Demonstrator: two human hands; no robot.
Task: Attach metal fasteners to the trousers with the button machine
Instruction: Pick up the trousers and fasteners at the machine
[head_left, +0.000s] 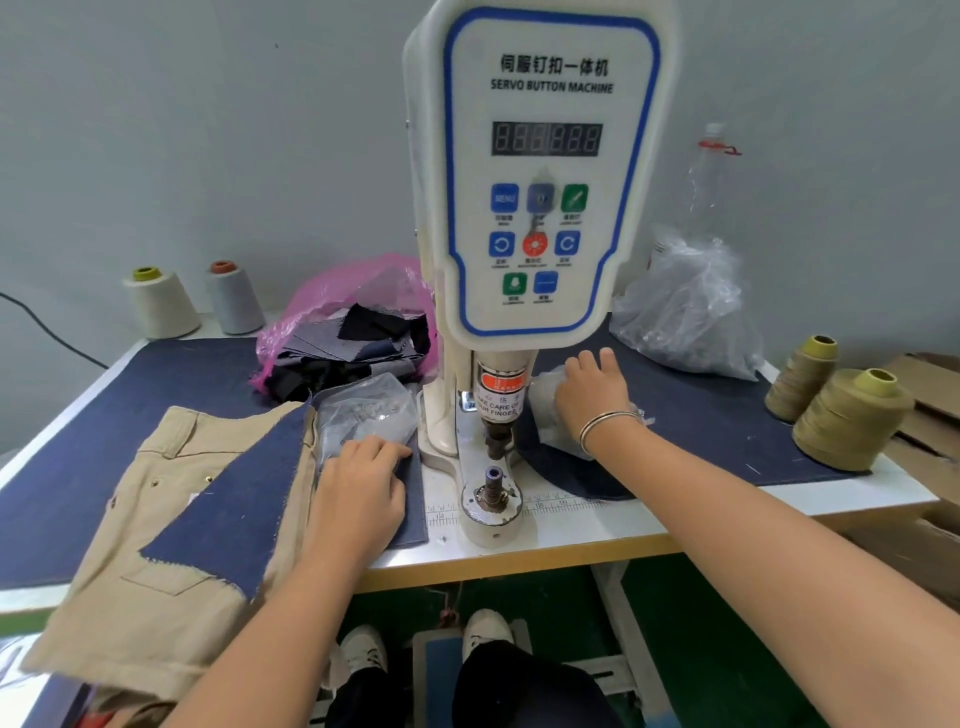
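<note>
From the head camera, the button machine (524, 208) stood at the middle of the table (571, 540), its lower die (492, 491) bare, with no cloth under the punch. The khaki trousers (156, 545) lay well to the left, partly under a flap of blue denim (239, 499), a few metal studs already showing near the waistband.

The left hand (358, 493) rested with straight fingers on the denim, fingertips touching a small clear bag (363, 415) just left of the machine's column; it gripped nothing. The right hand (592, 395) reached into a second clear bag (550, 410) just right of the punch. Its fingers were curled down into the plastic, but whether they pinched a fastener could not be told.

The step looked like fetching fastener parts before loading. To do it well, she would likely need one piece from each bag, seated squarely on the die, and fingers kept clear of the punch, as its label warned.
</note>
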